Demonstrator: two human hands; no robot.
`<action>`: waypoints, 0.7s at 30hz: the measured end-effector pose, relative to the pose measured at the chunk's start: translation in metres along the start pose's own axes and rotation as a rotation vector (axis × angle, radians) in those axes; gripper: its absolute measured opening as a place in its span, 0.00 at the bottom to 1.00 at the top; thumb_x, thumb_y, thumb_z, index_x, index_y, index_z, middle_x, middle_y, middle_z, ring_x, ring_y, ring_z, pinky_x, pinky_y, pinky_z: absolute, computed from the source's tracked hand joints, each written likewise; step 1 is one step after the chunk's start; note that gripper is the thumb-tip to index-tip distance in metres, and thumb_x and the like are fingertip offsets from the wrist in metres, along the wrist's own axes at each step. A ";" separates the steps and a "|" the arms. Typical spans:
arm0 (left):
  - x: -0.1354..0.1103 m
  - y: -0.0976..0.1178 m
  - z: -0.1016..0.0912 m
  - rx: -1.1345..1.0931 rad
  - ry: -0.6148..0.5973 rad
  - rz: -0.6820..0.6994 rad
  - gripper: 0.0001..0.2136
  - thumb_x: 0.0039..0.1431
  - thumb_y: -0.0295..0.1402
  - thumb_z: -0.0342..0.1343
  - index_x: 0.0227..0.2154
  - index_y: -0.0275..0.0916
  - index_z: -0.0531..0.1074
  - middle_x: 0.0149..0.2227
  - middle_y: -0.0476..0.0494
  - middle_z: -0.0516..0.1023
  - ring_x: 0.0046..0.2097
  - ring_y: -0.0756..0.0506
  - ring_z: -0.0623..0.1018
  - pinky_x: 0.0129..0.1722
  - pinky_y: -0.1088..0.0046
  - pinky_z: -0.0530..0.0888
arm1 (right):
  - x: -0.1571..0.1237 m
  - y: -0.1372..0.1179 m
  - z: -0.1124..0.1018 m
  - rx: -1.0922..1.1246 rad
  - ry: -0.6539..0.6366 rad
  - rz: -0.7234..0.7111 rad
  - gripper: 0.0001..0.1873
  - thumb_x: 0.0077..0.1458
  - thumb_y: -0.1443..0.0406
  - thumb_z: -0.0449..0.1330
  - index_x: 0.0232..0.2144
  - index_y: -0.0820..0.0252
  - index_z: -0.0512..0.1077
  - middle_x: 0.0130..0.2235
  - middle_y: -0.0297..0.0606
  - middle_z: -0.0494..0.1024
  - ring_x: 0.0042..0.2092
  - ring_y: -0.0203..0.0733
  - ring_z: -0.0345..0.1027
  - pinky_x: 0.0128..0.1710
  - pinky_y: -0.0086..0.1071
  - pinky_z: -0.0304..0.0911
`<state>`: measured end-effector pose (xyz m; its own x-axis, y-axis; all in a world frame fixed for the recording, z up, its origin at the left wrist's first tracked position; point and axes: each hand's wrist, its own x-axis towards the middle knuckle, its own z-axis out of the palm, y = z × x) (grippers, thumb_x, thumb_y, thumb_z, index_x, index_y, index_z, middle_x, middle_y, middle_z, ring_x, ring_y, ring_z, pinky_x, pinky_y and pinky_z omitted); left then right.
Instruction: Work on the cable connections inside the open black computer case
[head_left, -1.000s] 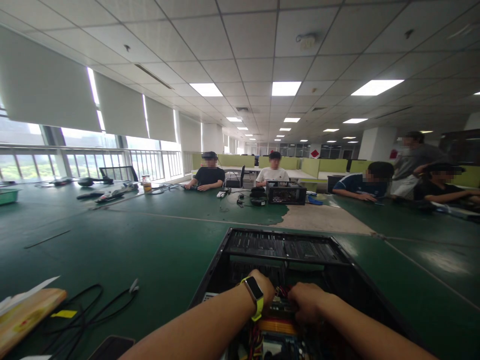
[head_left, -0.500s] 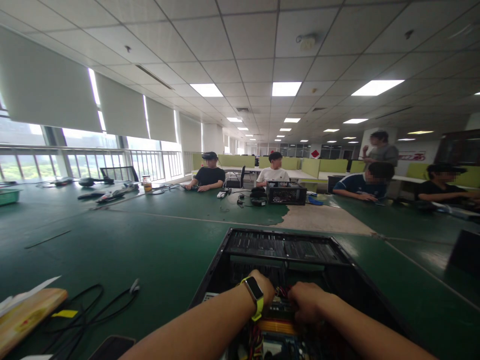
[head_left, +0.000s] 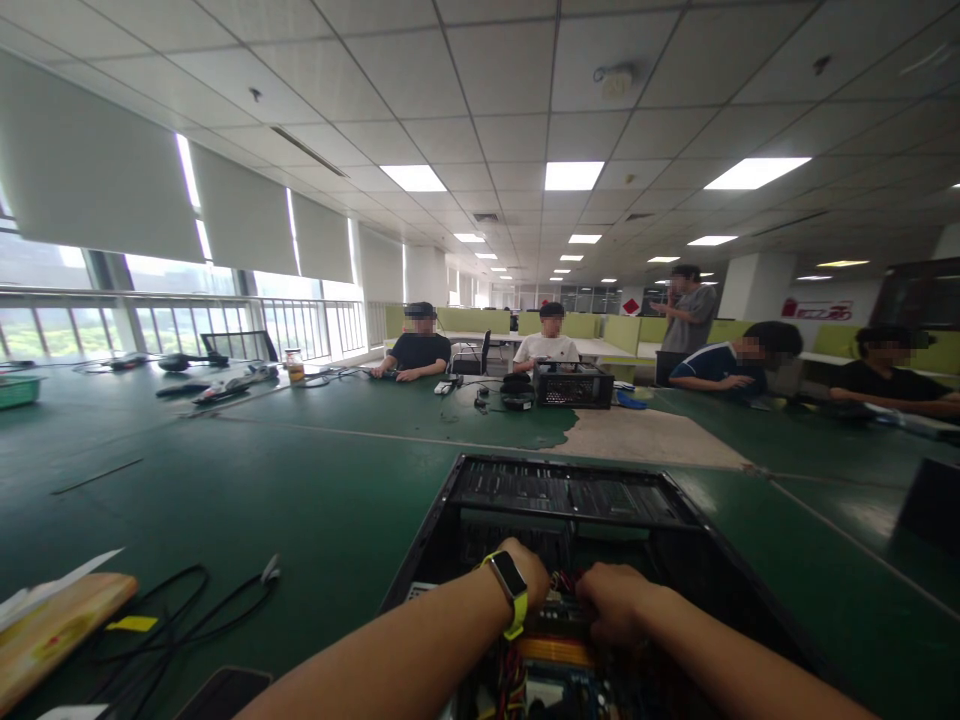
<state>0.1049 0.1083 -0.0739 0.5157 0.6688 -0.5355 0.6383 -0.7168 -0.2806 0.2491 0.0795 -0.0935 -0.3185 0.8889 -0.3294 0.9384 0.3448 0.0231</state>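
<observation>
An open black computer case (head_left: 574, 515) lies on the table in front of me, its inside showing. My left hand (head_left: 529, 575), with a watch (head_left: 511, 590) on a yellow-green strap at the wrist, is closed inside the case. Just to its right, my right hand (head_left: 611, 600) is curled shut. A bundle of red, yellow and dark cables (head_left: 562, 582) stretches between the two hands and appears gripped by both; my fingertips are largely hidden. Below the hands are a circuit board with an orange-gold strip (head_left: 559, 652) and more coloured wires (head_left: 512, 680).
On the green table (head_left: 315, 500), a black cable (head_left: 202, 620), a dark phone-like slab (head_left: 225, 694) and a wooden-looking board (head_left: 67, 635) lie to my left. Across stands another black case (head_left: 574, 385). Several people sit around the table; one person (head_left: 686, 310) stands behind.
My hands and the case stay almost still. The standing person has moved left in the background. Two people seated at the right have shifted their posture.
</observation>
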 end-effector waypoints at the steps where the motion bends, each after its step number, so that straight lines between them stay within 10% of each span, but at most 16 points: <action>1: 0.000 0.000 0.000 0.006 -0.003 0.004 0.26 0.42 0.36 0.66 0.47 0.35 0.72 0.45 0.34 0.75 0.46 0.34 0.74 0.44 0.54 0.72 | -0.001 0.000 0.000 0.003 0.005 0.002 0.14 0.36 0.66 0.63 0.32 0.54 0.76 0.36 0.39 0.77 0.38 0.53 0.71 0.33 0.36 0.65; 21: -0.005 0.001 -0.002 0.004 0.024 -0.012 0.24 0.43 0.36 0.66 0.45 0.38 0.73 0.43 0.35 0.76 0.46 0.34 0.74 0.44 0.55 0.73 | -0.004 -0.002 -0.003 0.001 -0.002 -0.016 0.14 0.37 0.65 0.64 0.32 0.54 0.76 0.36 0.39 0.77 0.39 0.53 0.71 0.34 0.36 0.65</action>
<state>0.1044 0.1045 -0.0704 0.5220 0.6817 -0.5127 0.6422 -0.7096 -0.2898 0.2482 0.0764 -0.0899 -0.3334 0.8825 -0.3319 0.9332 0.3590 0.0171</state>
